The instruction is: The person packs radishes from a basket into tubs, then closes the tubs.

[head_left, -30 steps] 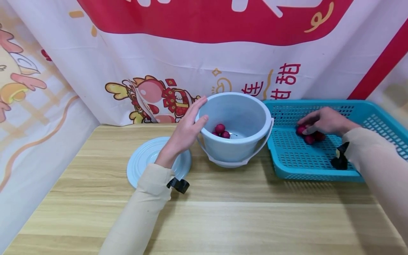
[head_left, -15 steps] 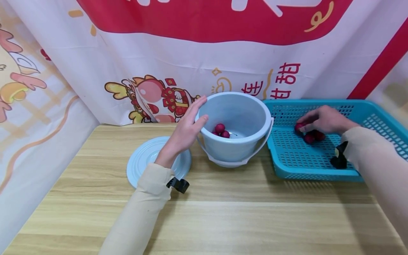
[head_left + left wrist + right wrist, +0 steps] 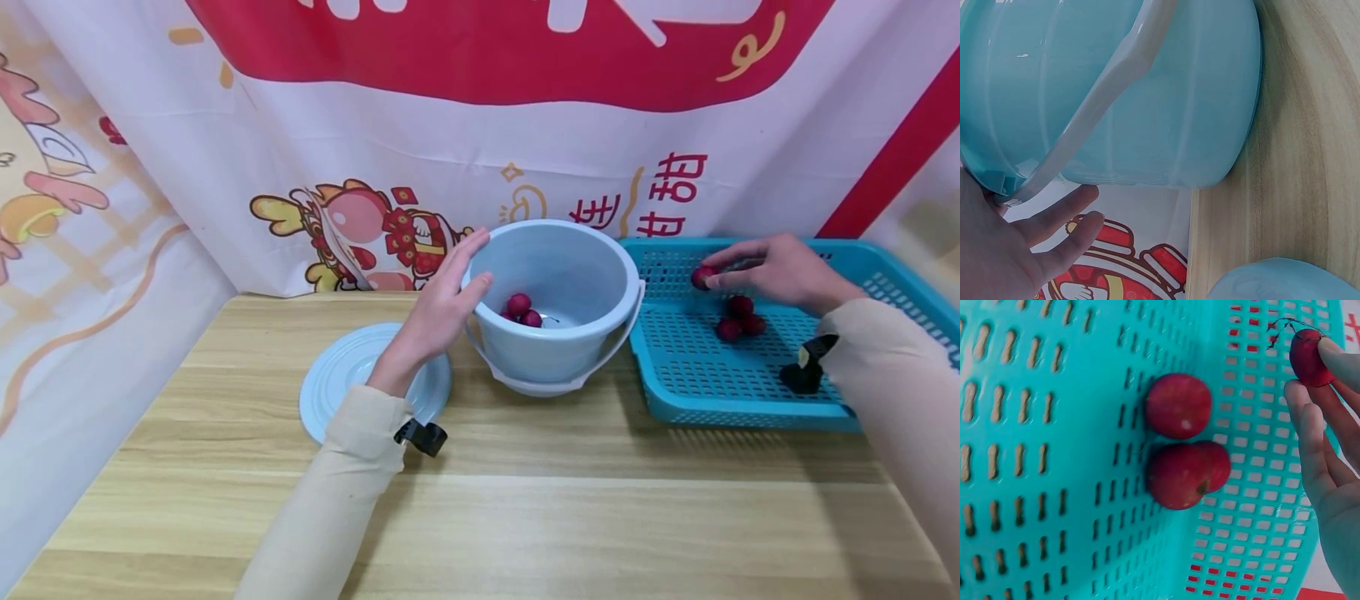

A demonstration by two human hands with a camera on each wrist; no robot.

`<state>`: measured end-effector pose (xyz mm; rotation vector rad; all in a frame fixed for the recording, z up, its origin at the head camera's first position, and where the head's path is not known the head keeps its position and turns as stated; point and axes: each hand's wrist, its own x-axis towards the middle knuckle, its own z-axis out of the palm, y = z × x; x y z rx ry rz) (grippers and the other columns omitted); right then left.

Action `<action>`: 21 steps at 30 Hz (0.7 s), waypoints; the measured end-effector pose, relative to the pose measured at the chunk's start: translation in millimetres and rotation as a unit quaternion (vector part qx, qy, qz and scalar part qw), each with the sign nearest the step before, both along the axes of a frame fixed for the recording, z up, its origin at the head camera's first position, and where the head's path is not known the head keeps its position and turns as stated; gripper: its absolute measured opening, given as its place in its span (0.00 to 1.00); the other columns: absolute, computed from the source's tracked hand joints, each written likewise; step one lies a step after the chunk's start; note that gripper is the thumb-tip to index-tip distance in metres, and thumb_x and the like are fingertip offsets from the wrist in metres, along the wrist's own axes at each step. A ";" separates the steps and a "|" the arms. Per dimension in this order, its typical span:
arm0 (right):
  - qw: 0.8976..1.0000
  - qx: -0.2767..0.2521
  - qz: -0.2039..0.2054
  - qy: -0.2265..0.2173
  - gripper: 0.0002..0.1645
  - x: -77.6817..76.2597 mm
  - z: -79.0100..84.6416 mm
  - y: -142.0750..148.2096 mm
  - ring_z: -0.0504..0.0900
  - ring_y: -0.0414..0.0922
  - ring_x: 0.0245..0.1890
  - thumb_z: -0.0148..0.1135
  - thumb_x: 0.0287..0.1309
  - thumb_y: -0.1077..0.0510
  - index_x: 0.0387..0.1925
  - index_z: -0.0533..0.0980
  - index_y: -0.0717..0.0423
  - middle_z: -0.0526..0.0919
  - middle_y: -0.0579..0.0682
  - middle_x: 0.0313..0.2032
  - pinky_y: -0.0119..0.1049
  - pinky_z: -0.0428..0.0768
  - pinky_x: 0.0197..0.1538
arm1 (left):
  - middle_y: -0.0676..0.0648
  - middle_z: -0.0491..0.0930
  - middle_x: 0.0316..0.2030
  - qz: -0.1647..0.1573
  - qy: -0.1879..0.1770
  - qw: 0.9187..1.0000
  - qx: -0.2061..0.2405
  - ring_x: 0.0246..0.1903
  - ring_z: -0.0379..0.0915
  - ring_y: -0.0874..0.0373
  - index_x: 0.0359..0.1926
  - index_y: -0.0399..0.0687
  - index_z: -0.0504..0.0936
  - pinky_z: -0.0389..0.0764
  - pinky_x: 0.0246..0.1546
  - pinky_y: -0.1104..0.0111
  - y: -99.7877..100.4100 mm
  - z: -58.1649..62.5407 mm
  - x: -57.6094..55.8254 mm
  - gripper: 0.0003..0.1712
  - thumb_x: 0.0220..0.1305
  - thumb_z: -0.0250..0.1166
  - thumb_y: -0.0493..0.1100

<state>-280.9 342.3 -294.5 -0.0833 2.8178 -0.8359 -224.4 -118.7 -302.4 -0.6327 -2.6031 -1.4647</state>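
My left hand (image 3: 435,308) rests against the left rim of a light blue bucket (image 3: 540,358), its fingers fairly straight and its thumb at the rim. In the left wrist view those fingers (image 3: 1063,231) lie beside the bucket wall near the handle joint. Several small dark red round fruits (image 3: 518,304) lie inside the bucket. My right hand (image 3: 791,271) pinches another red fruit (image 3: 1310,357), with a thin dark stem, between thumb and fingertips. It is raised over the turquoise basket (image 3: 675,408), above and left of three red fruits (image 3: 1177,406) clustered on its floor.
A round light blue lid (image 3: 330,392) lies on the wooden table (image 3: 525,517), partly beneath my left forearm. The bucket's pale handle (image 3: 611,346) hangs down at its front. A printed cloth (image 3: 420,133) hangs behind, and the basket stands close to the bucket's right.
My right hand has lifted a red fruit up from the cluster in the basket, leaving the other fruits uncovered. My left hand and the bucket have stayed in place.
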 end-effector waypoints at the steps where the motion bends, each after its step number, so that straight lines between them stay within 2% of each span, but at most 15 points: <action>1: 1.000 -0.007 0.000 0.000 0.46 0.0 1.4 -1.3 0.69 0.69 0.67 0.72 0.62 0.33 0.74 0.73 0.50 0.75 0.69 0.69 0.58 0.88 0.51 | 0.56 0.48 0.86 0.001 -0.001 1.000 0.000 0.86 0.44 0.53 0.85 0.61 0.54 0.58 0.82 0.40 0.0 -0.3 -0.3 0.37 0.81 0.50 0.56; 7: 0.999 -0.035 -0.005 0.023 0.49 0.5 15.3 -15.9 0.67 0.68 0.71 0.72 0.59 0.30 0.76 0.71 0.46 0.69 0.64 0.74 0.62 0.86 0.58 | 0.57 0.49 0.86 0.003 -0.001 1.000 0.002 0.85 0.45 0.53 0.85 0.61 0.55 0.58 0.82 0.41 -0.7 -1.7 -0.5 0.37 0.80 0.50 0.56; 10: 0.998 -0.051 -0.007 0.048 0.49 3.6 24.2 -27.9 0.67 0.67 0.72 0.72 0.59 0.30 0.77 0.71 0.43 0.68 0.61 0.76 0.60 0.87 0.57 | 0.58 0.49 0.86 0.003 0.000 1.000 0.001 0.85 0.45 0.53 0.85 0.60 0.55 0.58 0.82 0.41 -1.0 -1.8 -0.4 0.37 0.80 0.50 0.57; 14: 0.993 -0.071 -0.003 0.090 0.46 8.2 36.0 -46.2 0.73 0.63 0.69 0.71 0.60 0.30 0.76 0.72 0.41 0.72 0.58 0.74 0.42 0.90 0.49 | 0.58 0.49 0.86 0.003 0.001 1.000 0.000 0.85 0.45 0.53 0.85 0.59 0.54 0.58 0.82 0.41 -0.3 -1.5 -0.3 0.37 0.81 0.50 0.55; 17: 0.989 -0.081 0.002 0.123 0.43 10.7 42.6 -60.2 0.77 0.58 0.66 0.70 0.61 0.31 0.74 0.74 0.39 0.76 0.57 0.71 0.28 0.86 0.43 | 0.58 0.49 0.86 0.004 0.001 1.000 0.000 0.85 0.45 0.54 0.85 0.60 0.55 0.58 0.82 0.41 0.2 -1.6 -0.8 0.37 0.81 0.50 0.56; 21: 0.982 -0.097 0.015 0.160 0.40 13.2 47.7 -80.4 0.80 0.51 0.61 0.72 0.61 0.32 0.72 0.77 0.38 0.80 0.54 0.68 0.21 0.84 0.41 | 0.58 0.49 0.86 0.004 0.001 1.000 0.000 0.85 0.45 0.54 0.85 0.60 0.55 0.58 0.82 0.41 0.2 -2.3 -1.9 0.37 0.81 0.49 0.57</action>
